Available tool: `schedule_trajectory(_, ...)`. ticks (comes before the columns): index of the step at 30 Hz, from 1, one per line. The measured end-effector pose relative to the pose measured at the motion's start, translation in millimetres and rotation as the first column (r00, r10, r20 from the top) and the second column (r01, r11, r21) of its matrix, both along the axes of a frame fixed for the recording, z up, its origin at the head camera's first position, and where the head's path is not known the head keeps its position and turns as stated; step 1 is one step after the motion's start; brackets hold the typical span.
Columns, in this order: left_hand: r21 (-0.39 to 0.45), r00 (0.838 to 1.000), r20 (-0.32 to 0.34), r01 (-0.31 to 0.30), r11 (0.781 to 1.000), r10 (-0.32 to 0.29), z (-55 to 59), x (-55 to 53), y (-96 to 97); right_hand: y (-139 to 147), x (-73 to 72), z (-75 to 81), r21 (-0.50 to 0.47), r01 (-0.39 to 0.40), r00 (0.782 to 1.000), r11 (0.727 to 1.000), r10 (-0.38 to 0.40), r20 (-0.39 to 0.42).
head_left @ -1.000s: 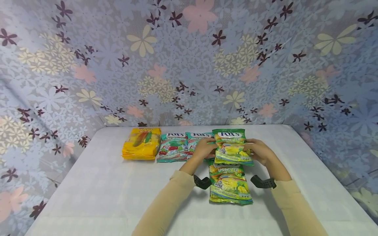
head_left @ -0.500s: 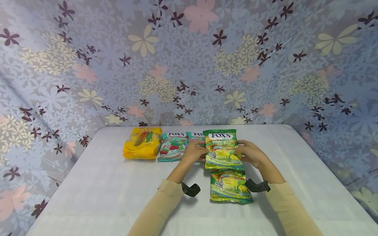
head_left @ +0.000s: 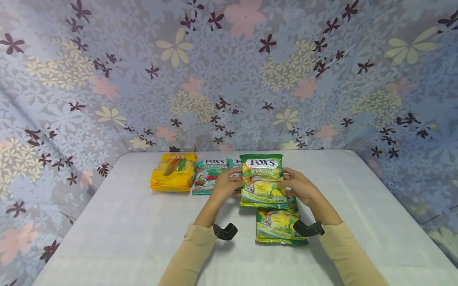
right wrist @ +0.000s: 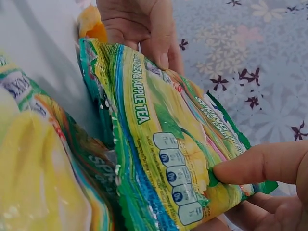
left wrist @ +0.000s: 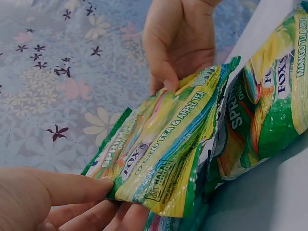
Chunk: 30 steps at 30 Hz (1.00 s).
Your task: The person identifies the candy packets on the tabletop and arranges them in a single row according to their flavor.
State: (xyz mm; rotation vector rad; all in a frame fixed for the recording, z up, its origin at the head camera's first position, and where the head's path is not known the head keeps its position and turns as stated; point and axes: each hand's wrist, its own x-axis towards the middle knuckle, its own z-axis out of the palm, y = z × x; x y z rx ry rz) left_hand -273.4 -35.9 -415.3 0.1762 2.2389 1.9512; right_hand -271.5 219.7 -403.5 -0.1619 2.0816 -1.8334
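Observation:
A green-and-yellow Fox's Spring Tea candy bag [head_left: 262,180] is held between both hands. My left hand [head_left: 226,186] grips its left edge, thumb on the front and fingers behind, as the left wrist view shows. On the right edge my right hand [head_left: 299,186] pinches the bag the same way, with its thumb [right wrist: 255,163] across the printed front. A second Spring Tea bag [head_left: 279,228] lies on the table just below, its top overlapped by the held one. Behind the left hand, a teal Mint Blossom candy bag [head_left: 234,163] is mostly hidden.
Another teal Mint Blossom bag [head_left: 209,174] lies left of the hands. Beside it, at the far left of the row, sits a yellow candy bag [head_left: 174,172]. The white-covered table [head_left: 118,230] meets a flowered cloth backdrop [head_left: 229,79] along its back edge.
Both hands have carried the held Spring Tea bag leftward, so it covers more of the right Mint Blossom bag. The lower Spring Tea bag stays in place.

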Motion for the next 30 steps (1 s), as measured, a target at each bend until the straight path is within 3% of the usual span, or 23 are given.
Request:
schedule_trajectory(6, 0.018, 1.0, -0.025, 0.0, 1.0, 0.0, 0.8, 2.4, 1.2, 1, 3.7, 5.1, 0.067, 0.019, 0.996, 0.998, -0.013, -0.09)
schedule_trajectory(11, -0.006, 0.999, -0.049, -0.014, 1.0, 0.013, 3.9, 5.4, 2.9, 1, 7.8, 10.1, 0.066, 0.016, 0.992, 0.998, -0.007, -0.126)
schedule_trajectory(17, -0.059, 0.996, -0.091, -0.023, 0.998, 0.018, 6.6, 7.4, 2.6, 0, 9.3, 13.2, 0.057, 0.002, 0.994, 0.998, 0.005, -0.106)
schedule_trajectory(30, -0.067, 0.993, -0.116, -0.022, 0.998, 0.014, 3.8, 5.4, 0.9, -1, 8.2, 12.1, 0.087, -0.022, 0.991, 0.996, 0.033, -0.132)
